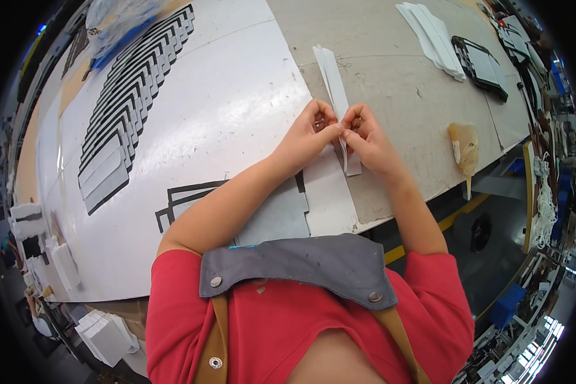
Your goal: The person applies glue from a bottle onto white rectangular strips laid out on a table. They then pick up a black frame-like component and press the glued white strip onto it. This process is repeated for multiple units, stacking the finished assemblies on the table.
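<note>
My left hand (315,130) and my right hand (368,142) meet above the table, fingertips nearly touching. Both pinch a thin white strip (345,152) between thumbs and bent fingers. Long white strips (330,72) reach away from my hands toward the far side, slightly fanned at their far end. Whether these are paper or fabric I cannot tell. My fingers hide the part of the strip between them. Beneath my left forearm lie flat grey panels (275,216) with black edging, partly covered by the arm.
Overlapping pale panels (102,174) with black borders form a long row at the left. More white strips (431,40) lie at the far right, beside a black-edged piece (480,67). A yellowish container with a narrow tip (463,146) rests near the table's right edge. Clear plastic (118,25) sits far left.
</note>
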The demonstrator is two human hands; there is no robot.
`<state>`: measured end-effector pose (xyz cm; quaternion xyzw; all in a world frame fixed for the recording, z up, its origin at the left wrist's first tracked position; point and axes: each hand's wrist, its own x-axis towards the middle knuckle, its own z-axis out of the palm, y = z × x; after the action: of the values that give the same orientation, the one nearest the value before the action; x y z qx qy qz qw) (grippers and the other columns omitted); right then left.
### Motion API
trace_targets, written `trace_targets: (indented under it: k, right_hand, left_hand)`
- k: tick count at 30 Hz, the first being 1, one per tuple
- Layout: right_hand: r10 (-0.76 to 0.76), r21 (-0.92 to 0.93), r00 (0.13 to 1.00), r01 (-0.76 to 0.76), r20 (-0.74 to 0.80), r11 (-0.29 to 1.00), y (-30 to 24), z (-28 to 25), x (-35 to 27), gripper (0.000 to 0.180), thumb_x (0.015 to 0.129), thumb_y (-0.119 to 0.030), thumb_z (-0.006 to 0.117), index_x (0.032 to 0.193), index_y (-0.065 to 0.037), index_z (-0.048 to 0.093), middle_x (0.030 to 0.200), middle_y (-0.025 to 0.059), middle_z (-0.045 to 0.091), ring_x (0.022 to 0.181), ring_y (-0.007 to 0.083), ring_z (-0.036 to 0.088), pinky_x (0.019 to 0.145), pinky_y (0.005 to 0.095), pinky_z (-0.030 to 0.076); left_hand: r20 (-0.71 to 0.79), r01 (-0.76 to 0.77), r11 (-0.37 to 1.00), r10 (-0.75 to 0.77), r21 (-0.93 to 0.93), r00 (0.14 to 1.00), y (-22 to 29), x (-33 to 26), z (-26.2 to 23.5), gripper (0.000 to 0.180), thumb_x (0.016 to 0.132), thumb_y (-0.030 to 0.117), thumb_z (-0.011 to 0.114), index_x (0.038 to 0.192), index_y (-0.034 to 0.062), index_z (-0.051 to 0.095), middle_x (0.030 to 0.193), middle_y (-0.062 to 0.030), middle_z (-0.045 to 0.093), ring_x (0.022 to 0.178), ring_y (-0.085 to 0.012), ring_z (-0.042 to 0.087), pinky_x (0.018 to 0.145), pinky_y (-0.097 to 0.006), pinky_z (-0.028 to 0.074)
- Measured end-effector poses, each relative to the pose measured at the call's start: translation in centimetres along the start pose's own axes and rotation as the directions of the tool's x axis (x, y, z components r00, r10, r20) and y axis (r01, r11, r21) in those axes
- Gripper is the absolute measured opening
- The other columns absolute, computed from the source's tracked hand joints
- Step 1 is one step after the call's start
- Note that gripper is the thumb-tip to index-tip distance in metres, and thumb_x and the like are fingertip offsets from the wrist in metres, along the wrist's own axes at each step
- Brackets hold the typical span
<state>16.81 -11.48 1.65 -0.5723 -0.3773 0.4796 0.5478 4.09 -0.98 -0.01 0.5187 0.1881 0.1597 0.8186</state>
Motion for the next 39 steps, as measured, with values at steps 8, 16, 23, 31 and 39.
trace_targets:
  k: [8,16,23,31,39]
  right_hand:
    - [-0.021,0.477,0.922,0.219,-0.386,0.851,-1.9,-7.5,-1.2,0.017,0.08,-0.004,0.054,0.095,-0.008,0.046,0.084,-0.0003,0.048,0.076,0.0098,0.052,0.074,0.0239,0.046]
    - [-0.36,-0.791,0.863,-0.07,-0.353,0.608,-8.5,-10.9,-4.0,0.016,0.076,-0.007,0.054,0.091,-0.005,0.049,0.071,0.0066,0.054,0.064,0.0188,0.056,0.058,0.0345,0.045]
    - [0.08,-0.866,0.995,0.009,0.056,0.5,-3.3,-2.8,-0.6,0.017,0.073,-0.003,0.047,0.09,-0.003,0.045,0.07,0.0183,0.057,0.069,0.0368,0.056,0.062,0.0442,0.042]
    - [0.187,-0.828,0.98,-0.047,0.07,0.558,-3.1,-1.1,-0.6,0.018,0.072,-0.002,0.046,0.09,-0.001,0.047,0.073,0.0191,0.059,0.072,0.0375,0.057,0.065,0.0447,0.044]
    - [0.125,-0.828,0.981,0.053,0.147,0.557,-4.6,-5.7,1.1,0.017,0.08,-0.019,0.054,0.087,-0.004,0.058,0.075,0.0183,0.062,0.072,0.0335,0.061,0.064,0.0396,0.047]
  left_hand:
    - [-0.202,-0.023,0.992,-0.002,-0.122,0.979,3.1,-0.8,-2.6,0.01,0.081,0.004,0.049,0.087,0.0094,0.042,0.086,-0.0008,0.048,0.079,-0.0115,0.051,0.073,-0.026,0.043]
    - [0.001,0.151,0.983,-0.152,0.107,0.988,3.4,-2.4,-3.7,0.011,0.083,0.006,0.048,0.094,0.0066,0.048,0.092,-0.0029,0.049,0.085,-0.0133,0.054,0.079,-0.029,0.045]
    - [-0.037,0.221,0.866,-0.229,0.448,0.973,2.2,-3.9,-1.5,0.009,0.088,0.006,0.048,0.094,0.0006,0.046,0.088,-0.0065,0.049,0.065,-0.0139,0.059,0.061,-0.025,0.05]
    - [0.031,-0.032,0.287,0.008,0.957,0.999,5.6,-3.4,1.1,0.013,0.086,0.013,0.054,0.093,0.0029,0.05,0.085,-0.011,0.055,0.082,-0.0215,0.059,0.071,-0.035,0.047]
    - [0.459,-0.469,0.006,0.188,0.883,0.868,1.9,2.3,0.7,0.014,0.084,0.01,0.055,0.098,0.0078,0.053,0.101,-0.0051,0.055,0.1,-0.0238,0.054,0.1,-0.045,0.027]
